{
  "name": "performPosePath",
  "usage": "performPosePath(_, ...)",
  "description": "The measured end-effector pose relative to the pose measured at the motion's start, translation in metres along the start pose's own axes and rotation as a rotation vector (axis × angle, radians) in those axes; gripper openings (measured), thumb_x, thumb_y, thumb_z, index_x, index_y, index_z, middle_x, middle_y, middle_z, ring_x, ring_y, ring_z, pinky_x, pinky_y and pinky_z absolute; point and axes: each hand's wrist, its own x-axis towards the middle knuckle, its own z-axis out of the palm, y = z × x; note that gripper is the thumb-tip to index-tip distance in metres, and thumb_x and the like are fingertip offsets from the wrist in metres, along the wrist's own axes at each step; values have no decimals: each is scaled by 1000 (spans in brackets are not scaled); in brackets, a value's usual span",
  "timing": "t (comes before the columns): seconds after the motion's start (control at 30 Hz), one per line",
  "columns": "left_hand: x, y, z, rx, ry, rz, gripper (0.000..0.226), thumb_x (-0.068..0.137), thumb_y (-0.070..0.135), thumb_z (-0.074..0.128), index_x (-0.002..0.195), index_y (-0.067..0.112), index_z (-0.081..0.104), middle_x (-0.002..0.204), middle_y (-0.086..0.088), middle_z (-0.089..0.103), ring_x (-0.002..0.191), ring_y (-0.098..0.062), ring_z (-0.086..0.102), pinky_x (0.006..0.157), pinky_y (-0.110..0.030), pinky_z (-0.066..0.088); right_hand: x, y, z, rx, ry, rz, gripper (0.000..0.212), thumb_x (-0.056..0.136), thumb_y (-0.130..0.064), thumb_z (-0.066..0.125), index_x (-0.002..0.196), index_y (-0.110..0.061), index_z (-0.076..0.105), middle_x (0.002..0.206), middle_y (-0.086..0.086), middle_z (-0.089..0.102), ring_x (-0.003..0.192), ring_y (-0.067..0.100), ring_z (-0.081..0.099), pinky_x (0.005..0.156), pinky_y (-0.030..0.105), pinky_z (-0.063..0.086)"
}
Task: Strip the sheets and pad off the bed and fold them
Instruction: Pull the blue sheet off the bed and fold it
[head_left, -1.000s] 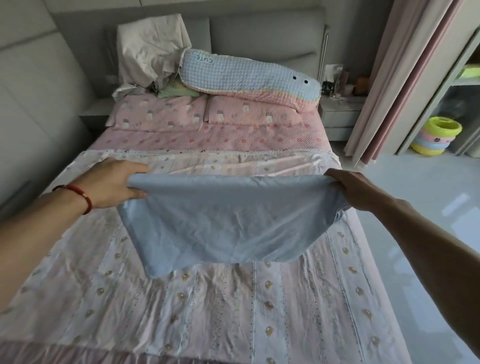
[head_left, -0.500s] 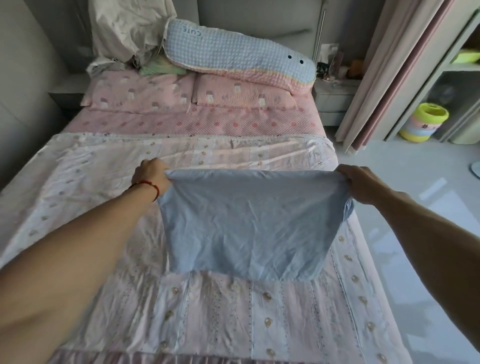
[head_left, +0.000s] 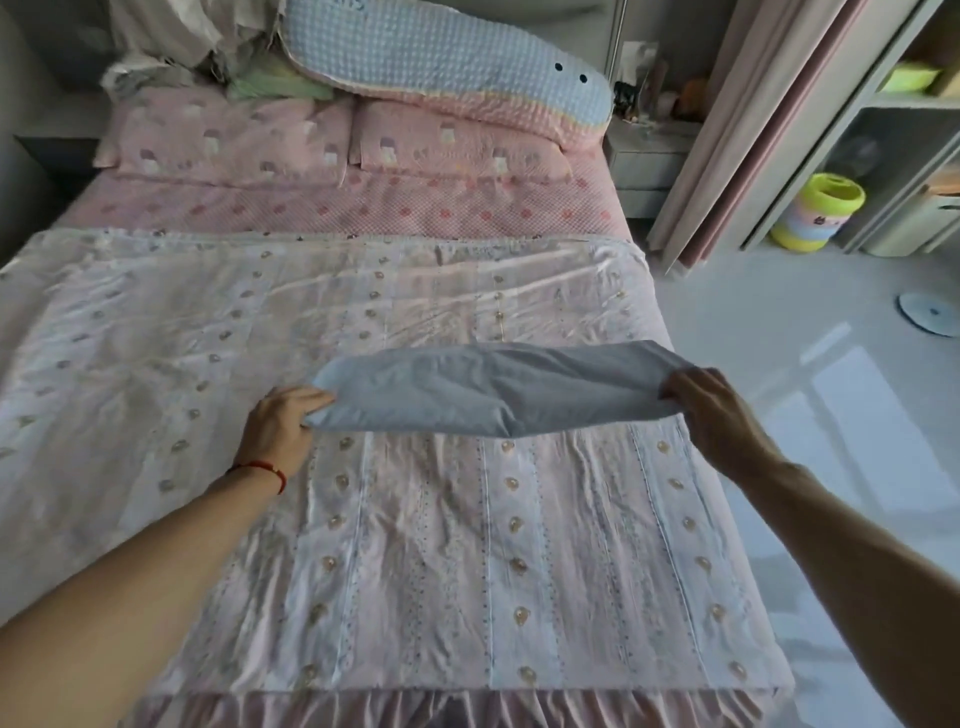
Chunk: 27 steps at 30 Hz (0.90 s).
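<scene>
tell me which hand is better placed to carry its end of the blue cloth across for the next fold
Probably the right hand. It grips its end of the blue cloth raised off the patterned sheet, free to swing across. The left hand holds its end low at the sheet, suited to anchoring.

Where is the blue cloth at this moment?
In the head view the blue cloth is stretched between the left hand and the right hand, over the right half of the pale patterned sheet on the bed.

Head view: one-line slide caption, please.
Both hands, left hand and right hand, hold a folded blue sheet over the bed.
</scene>
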Motion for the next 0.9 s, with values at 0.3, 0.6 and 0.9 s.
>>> performPosePath(0.3, -173, -48, 122, 65, -615, -470, 44, 90, 30, 43, 124, 32, 71, 131, -8, 67, 115, -32, 64, 98, -36, 51, -198, -35, 140, 129, -431, 348, 53, 50, 29, 62, 82, -13, 69, 76, 6, 66, 76, 31, 62, 62, 35, 49)
performPosePath(0.6, -240, -70, 128, 265, -991, -496, 47, 91, 17, 54, 135, 32, 59, 139, -3, 59, 120, -22, 61, 95, -24, 46, -275, -46, 132, -13, -912, 326, 52, 68, -1, 73, 107, -34, 73, 119, -11, 71, 114, 20, 66, 87, 40, 56)
performPosePath(0.9, -101, -81, 196, 201, -774, -257, 78, 98, 17, 57, 161, 14, 11, 168, -11, 9, 153, -26, 16, 123, -35, 16, -163, 11, 242, 32, -914, 394, 77, 97, -31, 60, 161, -28, 18, 170, 2, 4, 157, 29, 5, 120, 62, 17)
